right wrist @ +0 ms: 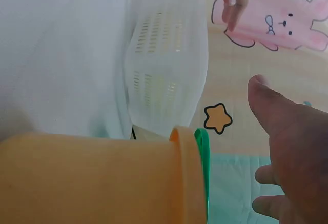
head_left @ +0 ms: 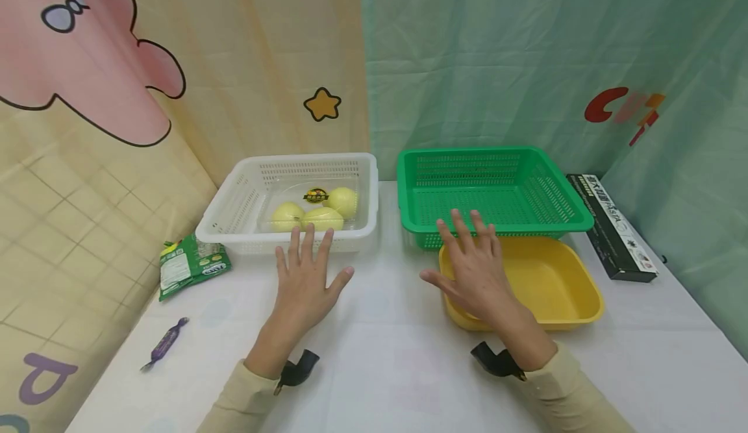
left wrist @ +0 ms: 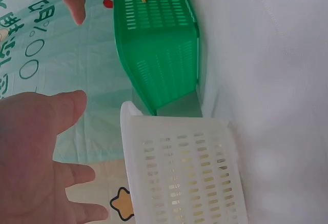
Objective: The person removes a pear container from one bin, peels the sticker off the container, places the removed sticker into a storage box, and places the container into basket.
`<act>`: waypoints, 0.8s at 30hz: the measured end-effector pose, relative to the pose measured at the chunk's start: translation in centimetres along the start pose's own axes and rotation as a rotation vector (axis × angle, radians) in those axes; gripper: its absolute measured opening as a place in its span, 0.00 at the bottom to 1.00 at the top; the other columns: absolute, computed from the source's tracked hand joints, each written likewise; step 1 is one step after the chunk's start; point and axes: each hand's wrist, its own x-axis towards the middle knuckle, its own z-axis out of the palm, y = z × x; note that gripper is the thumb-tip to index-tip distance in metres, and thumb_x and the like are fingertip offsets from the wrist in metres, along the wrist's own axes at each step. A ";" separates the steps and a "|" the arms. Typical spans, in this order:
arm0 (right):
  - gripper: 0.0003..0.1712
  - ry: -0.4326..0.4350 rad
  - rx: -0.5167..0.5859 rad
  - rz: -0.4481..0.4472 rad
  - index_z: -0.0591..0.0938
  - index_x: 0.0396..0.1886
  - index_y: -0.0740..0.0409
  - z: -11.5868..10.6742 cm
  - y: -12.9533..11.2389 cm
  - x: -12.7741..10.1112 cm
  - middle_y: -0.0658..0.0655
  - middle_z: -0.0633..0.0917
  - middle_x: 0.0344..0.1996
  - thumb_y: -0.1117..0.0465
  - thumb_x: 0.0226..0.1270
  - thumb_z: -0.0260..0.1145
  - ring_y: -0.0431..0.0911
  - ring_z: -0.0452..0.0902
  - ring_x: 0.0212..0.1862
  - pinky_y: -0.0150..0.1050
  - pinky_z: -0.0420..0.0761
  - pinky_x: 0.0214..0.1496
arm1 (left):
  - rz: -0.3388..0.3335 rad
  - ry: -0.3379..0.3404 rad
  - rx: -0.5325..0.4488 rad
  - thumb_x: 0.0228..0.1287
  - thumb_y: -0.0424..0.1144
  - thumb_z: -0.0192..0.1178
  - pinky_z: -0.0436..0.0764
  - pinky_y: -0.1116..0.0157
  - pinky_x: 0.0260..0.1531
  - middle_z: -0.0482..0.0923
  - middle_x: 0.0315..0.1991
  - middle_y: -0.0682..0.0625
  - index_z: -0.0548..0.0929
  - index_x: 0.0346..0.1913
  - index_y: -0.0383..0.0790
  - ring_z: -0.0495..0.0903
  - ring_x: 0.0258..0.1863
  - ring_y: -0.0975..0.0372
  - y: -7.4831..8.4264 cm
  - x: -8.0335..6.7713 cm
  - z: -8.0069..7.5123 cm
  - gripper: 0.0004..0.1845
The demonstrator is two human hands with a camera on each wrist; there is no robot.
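"White plastic, pierced all over with small slots: that's the basket (head_left: 350,243) by the left hand (head_left: 302,290)?"

"Yes. The hand hangs above its front rim, fingers straight and fanned, thumb out to the side, holding nothing. The left wrist view shows a gap between the two."

"And what's inside?"

"Three smooth, rounded, pale yellow fruits (head_left: 342,202) under clear, shiny plastic (head_left: 280,189) bearing a dark oval label (head_left: 316,195)."

"The right hand (head_left: 478,271)?"

"Just as flat and spread, with an empty palm. It hovers over the near-left side of a yellow tub (head_left: 543,284), solid-walled with rounded corners, and its fingertips reach toward the green basket (head_left: 467,202) just behind, which has the same slotted lattice."

"Anything about the edges?"

"On the left, a crinkled, glossy green packet (head_left: 193,265) near the white basket, and nearer the person a slim purple wrapper (head_left: 165,343) twisted at both ends. On the right, a long black box (head_left: 610,228) with crisp edges and a pale printed strip. All of it sits on a table (head_left: 386,348) covered in white cloth."
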 end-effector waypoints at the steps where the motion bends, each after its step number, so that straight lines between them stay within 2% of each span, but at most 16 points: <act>1: 0.53 -0.002 0.005 -0.001 0.54 0.74 0.52 0.0 -0.1 0.1 0.60 0.46 0.76 0.33 0.56 0.61 0.61 0.31 0.76 0.64 0.39 0.73 | -0.002 0.002 -0.002 0.64 0.60 0.51 0.35 0.35 0.68 0.41 0.75 0.37 0.52 0.74 0.46 0.33 0.75 0.43 -0.1 0.0 -0.1 0.41; 14: 0.53 -0.013 0.105 -0.003 0.54 0.74 0.54 0.2 -1.4 0.6 0.59 0.47 0.76 0.34 0.57 0.62 0.60 0.34 0.76 0.64 0.42 0.73 | -0.010 0.032 -0.049 0.63 0.58 0.54 0.37 0.36 0.68 0.43 0.75 0.37 0.55 0.73 0.43 0.35 0.75 0.43 -1.1 0.3 -0.5 0.40; 24: 0.50 0.004 0.159 -0.026 0.56 0.73 0.57 0.3 -2.4 1.0 0.59 0.51 0.75 0.37 0.58 0.63 0.59 0.42 0.75 0.61 0.46 0.74 | -0.003 0.104 -0.071 0.62 0.55 0.57 0.46 0.37 0.68 0.51 0.73 0.37 0.58 0.71 0.41 0.42 0.74 0.43 -1.9 0.6 -0.7 0.39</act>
